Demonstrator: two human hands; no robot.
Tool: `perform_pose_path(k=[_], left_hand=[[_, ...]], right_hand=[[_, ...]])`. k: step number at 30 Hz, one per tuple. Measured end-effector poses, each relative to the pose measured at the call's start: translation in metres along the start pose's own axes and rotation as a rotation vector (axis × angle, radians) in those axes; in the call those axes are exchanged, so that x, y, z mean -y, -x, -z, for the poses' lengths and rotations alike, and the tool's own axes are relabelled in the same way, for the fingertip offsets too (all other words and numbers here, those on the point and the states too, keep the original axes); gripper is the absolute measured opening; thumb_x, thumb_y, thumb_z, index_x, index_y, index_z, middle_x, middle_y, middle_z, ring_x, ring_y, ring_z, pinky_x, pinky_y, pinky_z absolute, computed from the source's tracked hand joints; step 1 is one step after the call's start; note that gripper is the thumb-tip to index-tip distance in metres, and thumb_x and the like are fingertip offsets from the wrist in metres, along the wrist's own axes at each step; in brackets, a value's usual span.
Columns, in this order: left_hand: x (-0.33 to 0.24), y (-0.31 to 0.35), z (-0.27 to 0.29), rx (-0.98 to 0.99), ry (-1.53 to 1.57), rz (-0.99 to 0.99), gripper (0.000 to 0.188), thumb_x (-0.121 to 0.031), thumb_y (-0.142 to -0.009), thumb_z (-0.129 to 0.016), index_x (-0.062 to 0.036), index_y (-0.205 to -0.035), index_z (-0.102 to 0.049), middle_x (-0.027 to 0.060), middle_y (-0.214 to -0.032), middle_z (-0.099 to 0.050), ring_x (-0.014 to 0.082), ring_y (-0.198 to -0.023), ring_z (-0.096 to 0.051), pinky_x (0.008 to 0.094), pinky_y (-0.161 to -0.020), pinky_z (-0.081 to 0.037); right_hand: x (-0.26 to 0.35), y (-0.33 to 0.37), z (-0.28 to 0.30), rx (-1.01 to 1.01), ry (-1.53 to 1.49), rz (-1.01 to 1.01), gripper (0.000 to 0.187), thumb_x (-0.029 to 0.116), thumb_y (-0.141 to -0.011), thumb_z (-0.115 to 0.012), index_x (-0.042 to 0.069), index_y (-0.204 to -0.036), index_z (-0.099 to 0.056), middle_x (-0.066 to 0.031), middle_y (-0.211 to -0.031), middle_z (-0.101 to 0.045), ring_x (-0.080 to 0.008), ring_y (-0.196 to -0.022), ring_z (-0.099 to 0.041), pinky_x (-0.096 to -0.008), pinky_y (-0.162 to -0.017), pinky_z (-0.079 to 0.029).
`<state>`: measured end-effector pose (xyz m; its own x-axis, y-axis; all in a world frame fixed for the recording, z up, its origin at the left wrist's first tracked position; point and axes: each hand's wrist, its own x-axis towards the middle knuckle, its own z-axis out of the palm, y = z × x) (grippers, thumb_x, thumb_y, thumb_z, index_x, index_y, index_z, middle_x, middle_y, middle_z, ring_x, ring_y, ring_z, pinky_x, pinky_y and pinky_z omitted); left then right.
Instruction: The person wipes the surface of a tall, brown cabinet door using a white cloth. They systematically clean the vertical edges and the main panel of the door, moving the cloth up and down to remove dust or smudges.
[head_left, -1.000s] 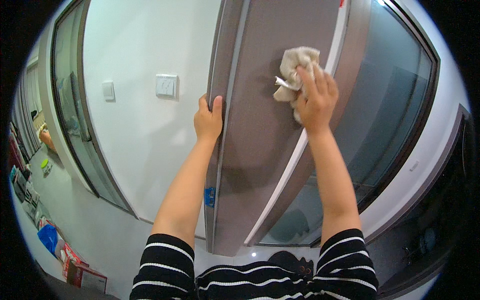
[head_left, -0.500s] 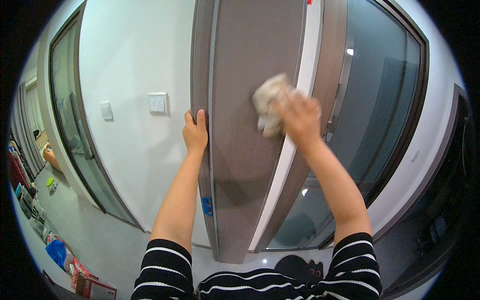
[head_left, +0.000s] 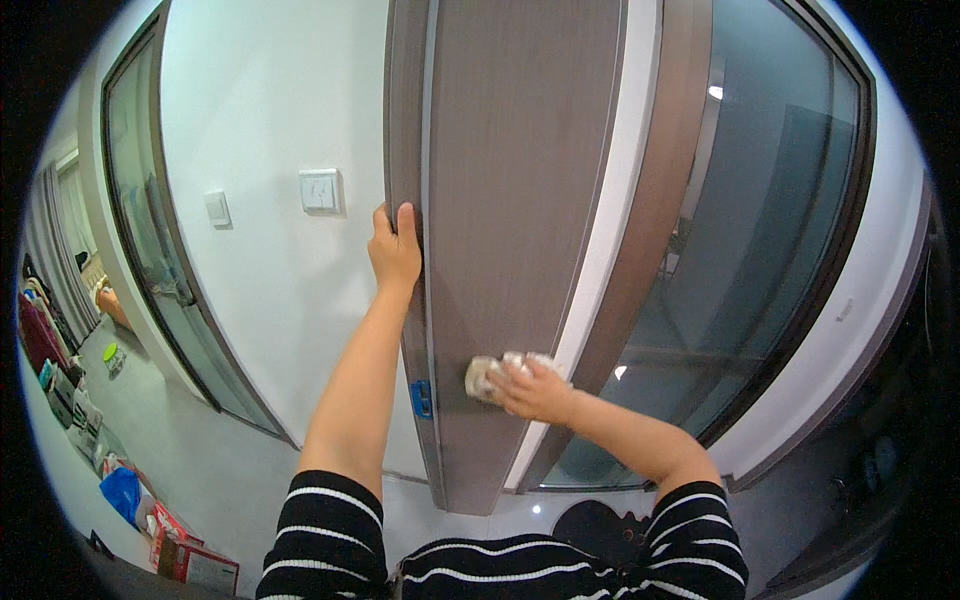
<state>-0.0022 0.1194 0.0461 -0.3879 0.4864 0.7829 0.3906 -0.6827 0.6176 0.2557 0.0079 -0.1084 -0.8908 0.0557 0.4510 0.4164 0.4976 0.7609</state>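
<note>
A tall brown wood-grain door (head_left: 510, 200) stands in front of me, edge-on at its left side. My left hand (head_left: 393, 250) grips that left edge at about mid-height, fingers wrapped round it. My right hand (head_left: 535, 388) presses a crumpled pale cloth (head_left: 487, 373) flat against the door's face, low down near its white right-hand strip (head_left: 600, 260). A small blue piece (head_left: 421, 397) sits on the door's edge below my left hand.
A glass panel in a dark frame (head_left: 760, 260) stands to the right. The white wall (head_left: 270, 130) on the left carries two switches (head_left: 320, 190). Another glass door (head_left: 150, 230) is far left. Boxes and a blue bag (head_left: 125, 495) lie on the grey floor at lower left.
My right hand has slid the cloth down the door's face from high up to low down. My left hand has stayed on the door's edge.
</note>
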Motion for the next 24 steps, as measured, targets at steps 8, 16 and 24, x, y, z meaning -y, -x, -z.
perform_pose_path(k=[8,16,24], left_hand=[[0.007,0.002,0.004,-0.051,0.021,-0.063,0.057,-0.053,-0.099,-0.043,0.0004,-0.113,-0.055,0.0178,-0.08,-0.064,0.0326,-0.073,-0.062,0.0405,-0.067,-0.047],[0.001,0.004,-0.003,0.018,0.043,-0.021,0.058,-0.053,-0.098,-0.045,-0.0003,-0.12,-0.054,0.0204,-0.086,-0.068,0.0366,-0.08,-0.067,0.0402,-0.071,-0.05],[0.002,0.001,0.015,0.053,0.015,0.029,0.065,-0.057,-0.096,-0.046,0.0007,-0.123,-0.052,0.0237,-0.089,-0.068,0.0418,-0.085,-0.066,0.044,-0.073,-0.05]], right_hand=[[-0.156,-0.146,0.09,-0.31,0.448,-0.529,0.029,0.023,-0.086,-0.058,0.025,-0.114,-0.063,-0.0033,-0.13,-0.058,-0.0252,-0.113,-0.053,-0.0458,-0.081,-0.038],[0.015,-0.053,-0.033,0.131,0.034,0.148,0.031,0.027,-0.084,-0.056,0.013,-0.108,-0.069,-0.0087,-0.12,-0.062,-0.0282,-0.124,-0.047,-0.0471,-0.094,-0.044],[-0.129,-0.163,0.053,-0.244,0.36,-0.366,0.032,0.023,-0.084,-0.057,0.02,-0.115,-0.064,-0.0052,-0.131,-0.059,-0.0294,-0.112,-0.055,-0.0497,-0.086,-0.04]])
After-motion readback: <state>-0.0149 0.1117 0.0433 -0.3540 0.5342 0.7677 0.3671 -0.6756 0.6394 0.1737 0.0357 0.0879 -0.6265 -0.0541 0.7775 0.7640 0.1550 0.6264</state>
